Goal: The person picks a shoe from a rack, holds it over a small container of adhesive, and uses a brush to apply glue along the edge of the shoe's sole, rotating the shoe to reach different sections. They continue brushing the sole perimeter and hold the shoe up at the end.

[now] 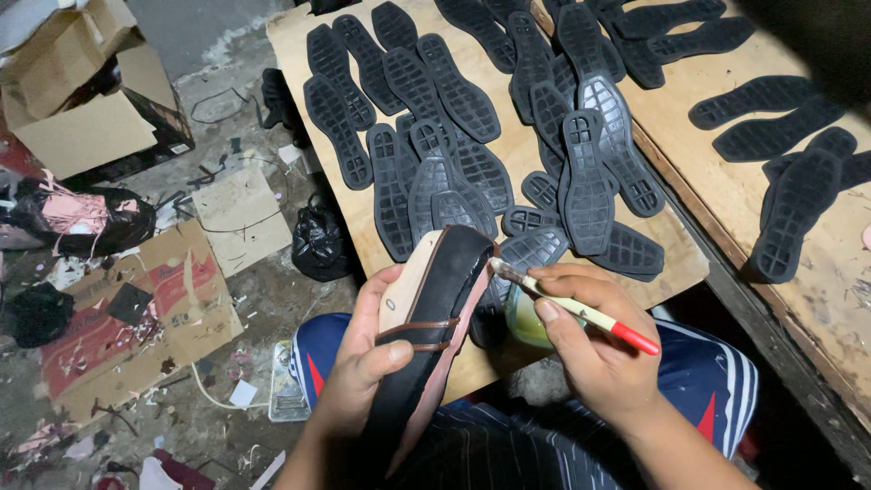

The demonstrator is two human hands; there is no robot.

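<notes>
The lasted shoe [434, 318] was gripped over the lap by the left hand [367, 363] while right-hand [590, 349] fingers pinched a glue brush [567, 304] at its edge, where smearing onto the upper was judged possible should the bristles stray.

Black upturned shoe [434, 327], brush [572, 307] tip touching

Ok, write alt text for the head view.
A left hand holds a black-soled shoe on a wooden last while the right hand touches a red-handled brush to its edge. Black rubber soles cover a wooden board beyond.
</notes>
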